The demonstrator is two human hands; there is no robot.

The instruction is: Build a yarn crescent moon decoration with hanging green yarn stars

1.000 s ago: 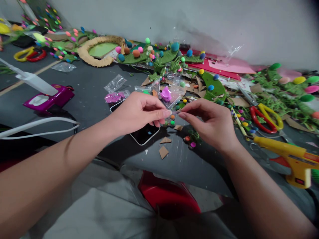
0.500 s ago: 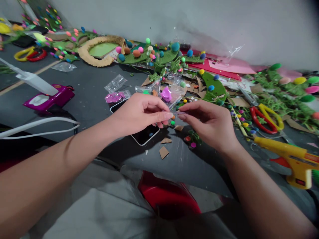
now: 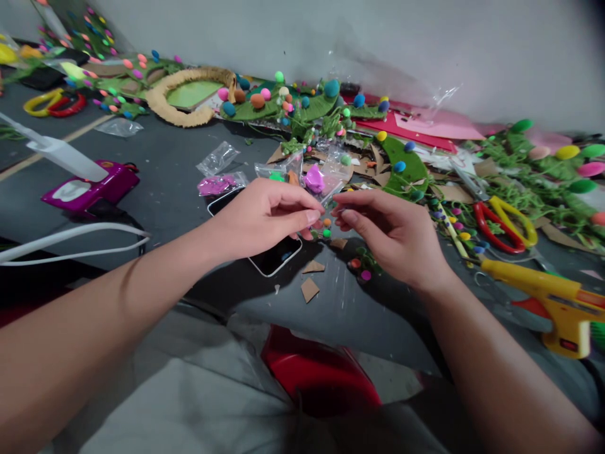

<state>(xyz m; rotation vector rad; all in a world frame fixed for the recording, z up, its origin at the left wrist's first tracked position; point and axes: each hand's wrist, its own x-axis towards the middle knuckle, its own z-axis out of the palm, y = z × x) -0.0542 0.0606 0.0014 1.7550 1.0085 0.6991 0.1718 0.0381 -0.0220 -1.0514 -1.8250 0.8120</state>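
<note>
Above the dark table, my left hand (image 3: pixel 269 217) has its thumb and fingertips pinched together; anything between them is too small to name. Just to its right, my right hand (image 3: pixel 397 233) is also closed at the fingertips, around something tiny that I cannot make out. A small gap separates the two hands. Beneath my left hand lies a phone (image 3: pixel 276 257), partly covered. Small orange and green balls (image 3: pixel 326 232) show between the hands. Behind them are a purple clay lump (image 3: pixel 314 179) and a plastic bag of purple clay (image 3: pixel 217 184).
A yellow glue gun (image 3: pixel 562 296) and red-yellow scissors (image 3: pixel 503 224) lie at the right. At the left sits a purple device (image 3: pixel 89 189) with a white plug and cables. A tan ring (image 3: pixel 163 98) and green decorations (image 3: pixel 404 167) line the back. Cardboard scraps (image 3: pixel 310 290) lie in front.
My right hand's fingertips have drawn slightly apart from my left hand's, and its thumb and fingers have shifted. My left hand has barely moved.
</note>
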